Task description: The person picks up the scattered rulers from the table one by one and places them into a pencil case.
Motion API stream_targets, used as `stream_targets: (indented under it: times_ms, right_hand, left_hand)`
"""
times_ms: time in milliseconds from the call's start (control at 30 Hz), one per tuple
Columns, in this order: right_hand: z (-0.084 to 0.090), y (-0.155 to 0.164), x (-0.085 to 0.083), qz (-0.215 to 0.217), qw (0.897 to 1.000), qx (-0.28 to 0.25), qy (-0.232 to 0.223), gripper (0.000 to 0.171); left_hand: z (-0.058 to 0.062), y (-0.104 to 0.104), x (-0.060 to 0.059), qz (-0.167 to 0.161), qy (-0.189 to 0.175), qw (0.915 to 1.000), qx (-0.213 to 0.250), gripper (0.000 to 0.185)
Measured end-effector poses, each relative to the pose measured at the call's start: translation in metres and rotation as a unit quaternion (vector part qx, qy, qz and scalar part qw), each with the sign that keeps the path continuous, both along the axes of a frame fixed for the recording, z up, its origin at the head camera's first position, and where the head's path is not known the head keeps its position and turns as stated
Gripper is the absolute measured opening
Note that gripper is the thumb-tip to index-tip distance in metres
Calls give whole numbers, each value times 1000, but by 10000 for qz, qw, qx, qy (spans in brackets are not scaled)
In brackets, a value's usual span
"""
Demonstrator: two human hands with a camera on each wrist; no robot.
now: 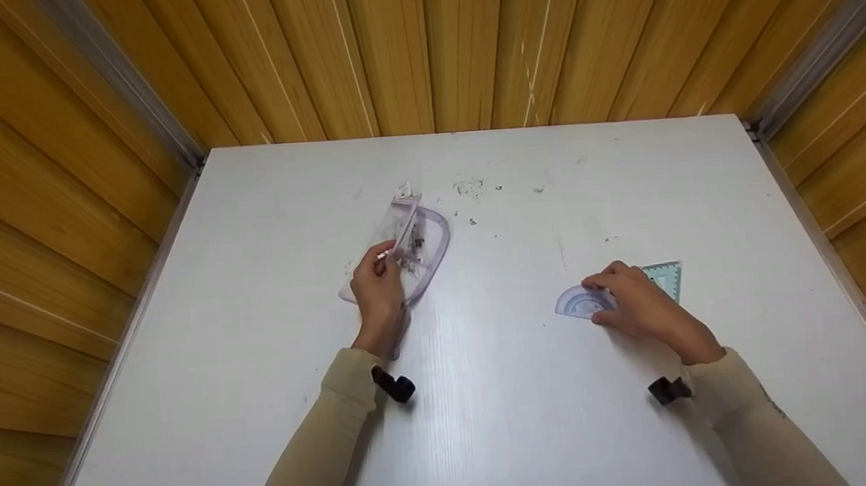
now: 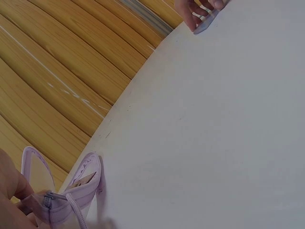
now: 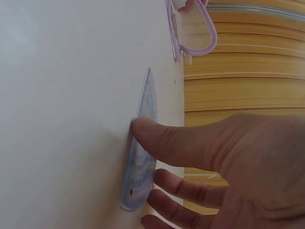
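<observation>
One white desk point(image 1: 487, 390) carries the lot. On it lie one clear pencil case point(image 1: 422, 247) with lilac trim, one semicircular protractor point(image 1: 581, 303) and one set square point(image 1: 667, 277). Two hands are in view: one left hand point(image 1: 378, 288) and one right hand point(image 1: 636, 300). Two sleeves cover the forearms, each with one dark wrist camera mount.
</observation>
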State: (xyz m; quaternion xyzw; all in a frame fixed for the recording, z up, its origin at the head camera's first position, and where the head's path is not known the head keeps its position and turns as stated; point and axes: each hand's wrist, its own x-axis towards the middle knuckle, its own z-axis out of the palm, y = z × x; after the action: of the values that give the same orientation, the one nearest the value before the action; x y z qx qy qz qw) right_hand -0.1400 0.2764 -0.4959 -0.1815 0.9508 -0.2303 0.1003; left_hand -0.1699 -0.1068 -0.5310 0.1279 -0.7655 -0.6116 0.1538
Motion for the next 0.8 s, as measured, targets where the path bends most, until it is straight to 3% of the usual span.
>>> stream_targets:
  times_ms: [533, 800]
  right_hand:
    - [-1, 1, -4, 49, 10000, -20, -47, 50]
    - [2, 0, -6, -5, 9998, 77, -193, 50]
  left_hand:
    - [3, 2, 0, 106, -193, 9996, 191, 28]
    - [2, 2, 0, 84, -120, 9998, 144, 30]
